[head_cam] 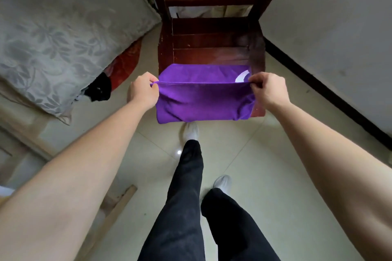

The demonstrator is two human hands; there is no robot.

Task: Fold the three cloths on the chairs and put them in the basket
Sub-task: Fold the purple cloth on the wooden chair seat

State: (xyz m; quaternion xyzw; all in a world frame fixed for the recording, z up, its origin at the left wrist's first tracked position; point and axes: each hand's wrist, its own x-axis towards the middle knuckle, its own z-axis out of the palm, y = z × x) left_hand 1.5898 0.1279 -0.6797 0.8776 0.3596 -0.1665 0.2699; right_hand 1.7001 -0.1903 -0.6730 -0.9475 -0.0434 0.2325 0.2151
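A purple cloth (203, 99) with a white mark near its right corner lies over the front half of a dark red wooden chair seat (212, 48). Its near part hangs down past the seat's front edge. My left hand (143, 91) pinches the cloth's left corner between thumb and fingers. My right hand (268, 89) pinches the right corner. Between the two hands an edge of the cloth is stretched taut, a little above the seat. No basket and no other cloth is in view.
A bed with a grey flowered cover (53, 38) fills the left side, with a black item (99, 89) and red fabric (125, 63) at its foot. A white wall with a black skirting (318, 82) runs on the right. A wooden plank (114, 207) lies on the tiled floor.
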